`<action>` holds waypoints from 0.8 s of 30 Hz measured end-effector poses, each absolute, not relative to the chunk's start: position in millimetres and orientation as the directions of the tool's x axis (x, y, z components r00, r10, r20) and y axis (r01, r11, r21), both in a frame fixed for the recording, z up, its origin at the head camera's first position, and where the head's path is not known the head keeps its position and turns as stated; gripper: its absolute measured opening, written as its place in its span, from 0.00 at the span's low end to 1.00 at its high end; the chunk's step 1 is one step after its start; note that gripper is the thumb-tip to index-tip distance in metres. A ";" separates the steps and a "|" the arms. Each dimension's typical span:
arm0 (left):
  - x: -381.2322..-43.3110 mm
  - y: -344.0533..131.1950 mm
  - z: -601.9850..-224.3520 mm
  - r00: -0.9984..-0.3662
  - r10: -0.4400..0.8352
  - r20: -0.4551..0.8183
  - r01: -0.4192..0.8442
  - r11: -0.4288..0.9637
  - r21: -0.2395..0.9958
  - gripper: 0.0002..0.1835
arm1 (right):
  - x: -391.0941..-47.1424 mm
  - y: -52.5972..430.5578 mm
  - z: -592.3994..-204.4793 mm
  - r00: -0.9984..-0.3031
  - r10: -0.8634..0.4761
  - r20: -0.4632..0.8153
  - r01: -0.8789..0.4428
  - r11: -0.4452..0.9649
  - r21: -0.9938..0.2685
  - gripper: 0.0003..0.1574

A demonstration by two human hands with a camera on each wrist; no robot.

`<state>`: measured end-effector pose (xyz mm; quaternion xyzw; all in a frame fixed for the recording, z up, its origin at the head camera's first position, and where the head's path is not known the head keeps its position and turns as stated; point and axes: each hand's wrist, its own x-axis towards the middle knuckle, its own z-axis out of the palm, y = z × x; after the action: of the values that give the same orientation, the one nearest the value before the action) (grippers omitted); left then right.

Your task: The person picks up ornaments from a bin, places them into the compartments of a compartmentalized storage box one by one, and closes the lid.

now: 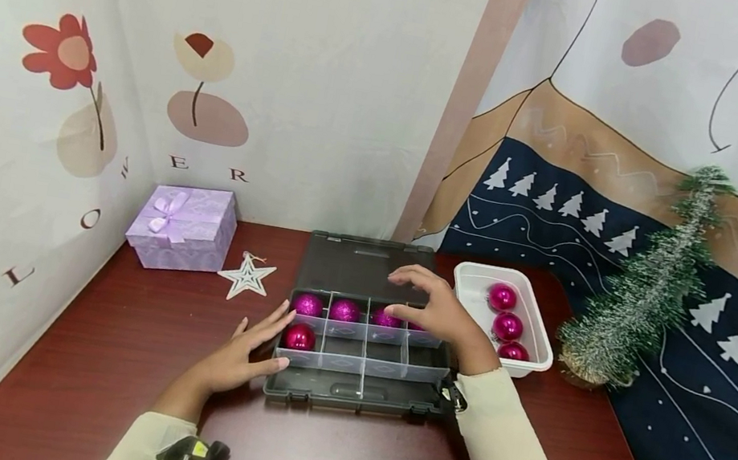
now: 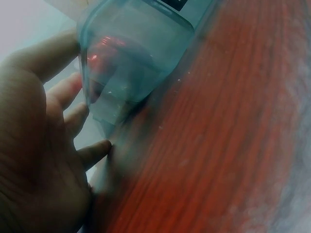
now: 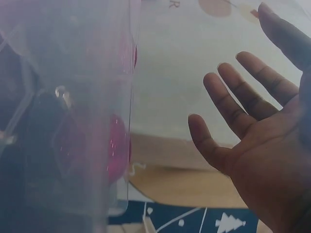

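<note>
A dark see-through organizer box lies on the table, its lid folded back. Its far row holds several glittery magenta Christmas balls, the rightmost partly behind my right hand. At the left of the middle row sits one shiny magenta ball. My left hand steadies the box's left side, fingers extended; the left wrist view shows its fingertips against the clear wall. Over the right part of the box hovers my right hand, fingers loosely spread and holding nothing, as the right wrist view confirms.
To the right, a white tub contains three shiny magenta balls. A small frosted Christmas tree stands beyond it. On the left are a lilac gift box and a white star ornament. Printed cloth hangs behind the table.
</note>
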<state>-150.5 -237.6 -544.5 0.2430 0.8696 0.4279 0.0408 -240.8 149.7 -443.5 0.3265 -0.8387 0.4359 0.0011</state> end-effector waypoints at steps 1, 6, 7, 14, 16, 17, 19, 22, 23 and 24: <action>-150.4 -237.6 -544.5 -0.879 0.457 0.137 0.387 0.515 0.765 0.46 | -240.1 153.0 -443.8 -0.795 -0.537 0.282 -0.538 0.413 -0.735 0.31; -150.3 -237.8 -544.9 -0.880 0.456 0.132 0.383 0.517 0.766 0.46 | -236.6 170.9 -443.1 -0.823 -0.497 0.275 -0.507 0.424 -0.750 0.31; -150.4 -237.9 -545.0 -0.880 0.456 0.131 0.382 0.517 0.766 0.46 | -236.2 175.0 -443.1 -0.826 -0.490 0.279 -0.506 0.425 -0.751 0.31; -150.7 -238.1 -545.7 -0.880 0.455 0.133 0.382 0.516 0.767 0.46 | -232.2 203.8 -444.5 -0.864 -0.421 0.277 -0.464 0.452 -0.762 0.30; -150.5 -238.2 -546.1 -0.880 0.456 0.131 0.381 0.516 0.767 0.45 | -230.4 211.9 -446.0 -0.876 -0.398 0.272 -0.446 0.458 -0.769 0.30; -150.4 -238.2 -546.4 -0.880 0.457 0.129 0.381 0.518 0.766 0.45 | -229.5 216.0 -446.9 -0.885 -0.383 0.266 -0.434 0.466 -0.771 0.30; -150.2 -238.2 -546.7 -0.880 0.457 0.126 0.380 0.520 0.765 0.45 | -228.2 224.2 -448.9 -0.899 -0.355 0.258 -0.413 0.482 -0.773 0.30; -150.4 -238.2 -547.0 -0.880 0.457 0.129 0.382 0.519 0.765 0.45 | -227.9 235.9 -451.8 -0.916 -0.315 0.248 -0.381 0.498 -0.779 0.29; -150.6 -238.2 -547.0 -0.880 0.456 0.133 0.384 0.517 0.765 0.45 | -228.1 239.5 -452.7 -0.919 -0.307 0.248 -0.378 0.503 -0.777 0.28; -150.8 -238.3 -547.0 -0.880 0.455 0.137 0.385 0.515 0.766 0.45 | -228.2 243.0 -453.3 -0.921 -0.301 0.249 -0.375 0.505 -0.777 0.28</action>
<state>-150.8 -238.3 -547.0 0.2415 0.8694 0.4292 0.0405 -228.2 243.0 -453.3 0.1950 -0.8664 0.4578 0.0409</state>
